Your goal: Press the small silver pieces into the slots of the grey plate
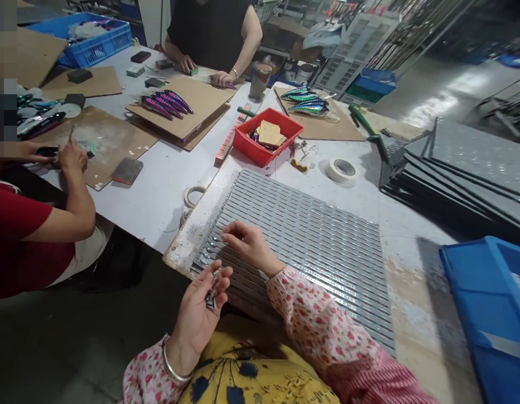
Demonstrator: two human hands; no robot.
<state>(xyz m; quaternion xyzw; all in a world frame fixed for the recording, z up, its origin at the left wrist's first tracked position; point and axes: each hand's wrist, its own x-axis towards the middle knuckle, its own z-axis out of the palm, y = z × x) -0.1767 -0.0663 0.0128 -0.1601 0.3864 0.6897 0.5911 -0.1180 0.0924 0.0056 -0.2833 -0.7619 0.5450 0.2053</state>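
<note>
My left hand (196,311) is cupped palm up near the board's front left corner. Several small grey metal pieces (211,298) lie in it, partly covered by the curled fingers. Over the left part of a grey ribbed sheet (310,235) is my right hand (251,245), its thumb and fingers drawn together in a pinch. Whatever those fingertips hold, if anything, is too small to make out. Just left of them, shiny oval pieces (208,251) sit along the sheet's left end.
Beyond the sheet stand a red basket (247,140) and a tape roll (342,170). Stacked grey sheets (474,168) and a blue crate (487,314) are at right. One co-worker (45,224) works at left, another (209,39) across the table, near striped fishing lures (167,105).
</note>
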